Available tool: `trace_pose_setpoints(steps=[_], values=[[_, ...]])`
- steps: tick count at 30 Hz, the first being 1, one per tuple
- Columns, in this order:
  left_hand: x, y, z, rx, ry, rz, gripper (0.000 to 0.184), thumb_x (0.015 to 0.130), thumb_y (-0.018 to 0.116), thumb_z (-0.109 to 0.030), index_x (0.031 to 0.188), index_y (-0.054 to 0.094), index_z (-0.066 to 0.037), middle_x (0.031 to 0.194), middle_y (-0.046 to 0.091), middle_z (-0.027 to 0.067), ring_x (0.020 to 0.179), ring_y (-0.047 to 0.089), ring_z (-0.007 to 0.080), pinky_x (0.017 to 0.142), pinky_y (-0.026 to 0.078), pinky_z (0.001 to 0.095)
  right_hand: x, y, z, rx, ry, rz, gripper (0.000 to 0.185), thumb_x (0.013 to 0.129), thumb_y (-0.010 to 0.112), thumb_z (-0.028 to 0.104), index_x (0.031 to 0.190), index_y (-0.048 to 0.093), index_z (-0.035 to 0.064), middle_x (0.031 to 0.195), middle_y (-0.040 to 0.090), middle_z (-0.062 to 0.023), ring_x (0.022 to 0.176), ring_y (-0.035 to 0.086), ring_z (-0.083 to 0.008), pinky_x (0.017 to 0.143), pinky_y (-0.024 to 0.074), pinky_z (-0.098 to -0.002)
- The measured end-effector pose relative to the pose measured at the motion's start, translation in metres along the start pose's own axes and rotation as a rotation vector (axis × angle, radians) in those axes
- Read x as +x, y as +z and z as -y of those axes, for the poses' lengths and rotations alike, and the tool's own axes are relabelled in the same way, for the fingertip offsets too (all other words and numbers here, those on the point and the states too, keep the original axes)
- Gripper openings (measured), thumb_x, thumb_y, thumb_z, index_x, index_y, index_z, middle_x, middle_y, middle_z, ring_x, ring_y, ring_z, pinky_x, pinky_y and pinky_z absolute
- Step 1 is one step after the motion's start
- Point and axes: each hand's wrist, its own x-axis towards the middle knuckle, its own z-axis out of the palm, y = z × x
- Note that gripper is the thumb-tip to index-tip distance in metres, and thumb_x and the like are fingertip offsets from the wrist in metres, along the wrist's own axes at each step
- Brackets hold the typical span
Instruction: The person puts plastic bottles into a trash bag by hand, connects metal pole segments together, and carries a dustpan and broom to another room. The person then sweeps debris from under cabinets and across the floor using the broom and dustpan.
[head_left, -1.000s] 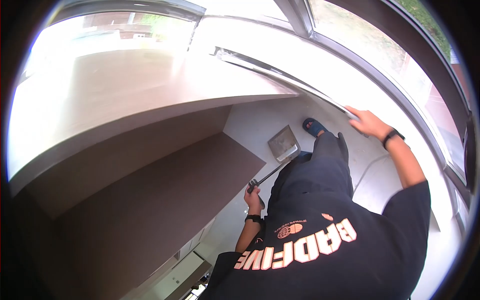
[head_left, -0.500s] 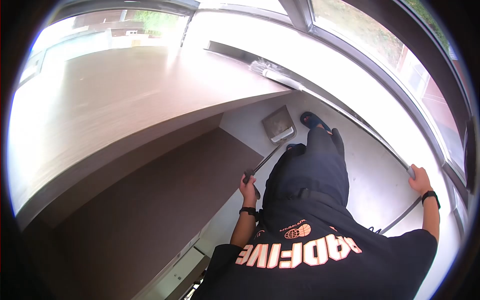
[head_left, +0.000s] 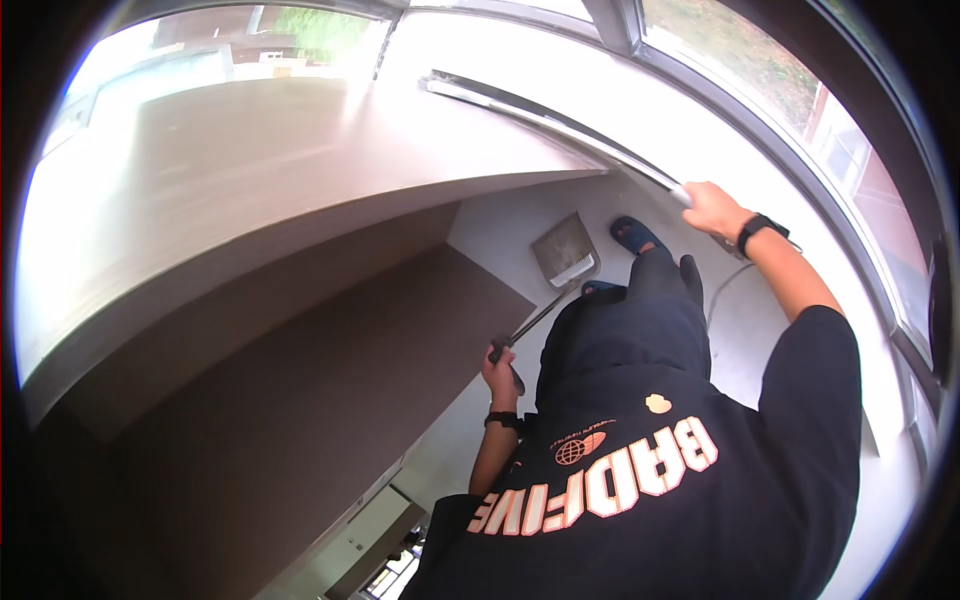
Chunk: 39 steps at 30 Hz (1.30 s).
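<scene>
My right hand is closed around the end of a broom's long pale handle. The broom stretches away to the upper left, its head lying along the gap between the desk's back edge and the white wall below the windows; its bristles are hard to make out. My left hand is wrapped around the dark handle of a long-handled dustpan. The grey pan rests on the floor near my feet, with a pale comb-like strip along its near edge.
A wide wooden desk fills the left, with a dark brown panel beneath it. Large windows with dark frames run along the right. My feet in blue slippers stand on the pale floor. A cable trails near the wall.
My right hand has moved forward and up, pushing the broom farther along the gap behind the desk toward the upper left. My left hand and the dustpan have stayed nearly in place.
</scene>
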Motion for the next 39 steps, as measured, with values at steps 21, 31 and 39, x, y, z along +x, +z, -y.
trace_pose_setpoints(steps=[21, 31, 39], values=[[-0.019, -0.029, 0.017, -0.056, -0.022, -0.093, 0.035, 0.086, 0.063, -0.004, 0.119, 0.055, 0.003, 0.1, 0.065, 0.0078, 0.079, 0.062, 0.0141, 0.072, 0.051, 0.0249, 0.045, -0.016, 0.118, 0.441, 0.182, 0.263, 0.038, 0.078, 0.05, 0.015, 0.113, 0.052, 0.0014, 0.076, 0.062, -0.0178, 0.058, 0.06, -0.0232, 0.056, 0.0465, -0.0364], [-0.049, -0.049, 0.034, -0.253, -0.011, -0.153, 0.036, 0.085, 0.063, -0.003, 0.12, 0.055, 0.003, 0.106, 0.065, 0.0087, 0.08, 0.062, 0.0151, 0.075, 0.051, 0.0261, 0.225, -0.024, 0.207, 0.981, 0.265, 0.32, 0.015, 0.08, 0.06, 0.03, 0.078, 0.058, 0.016, 0.063, 0.051, 0.0046, 0.051, 0.048, -0.0039, 0.048, 0.0388, -0.0187], [-0.043, -0.064, 0.029, -0.238, 0.023, -0.138, 0.036, 0.084, 0.063, -0.001, 0.119, 0.054, 0.004, 0.103, 0.065, 0.0102, 0.082, 0.062, 0.0158, 0.073, 0.052, 0.0262, 0.206, 0.011, 0.139, 0.134, 0.419, 0.267, 0.014, 0.083, 0.051, 0.025, 0.075, 0.054, 0.014, 0.069, 0.058, 0.0007, 0.058, 0.057, -0.0165, 0.054, 0.0484, -0.0312]])
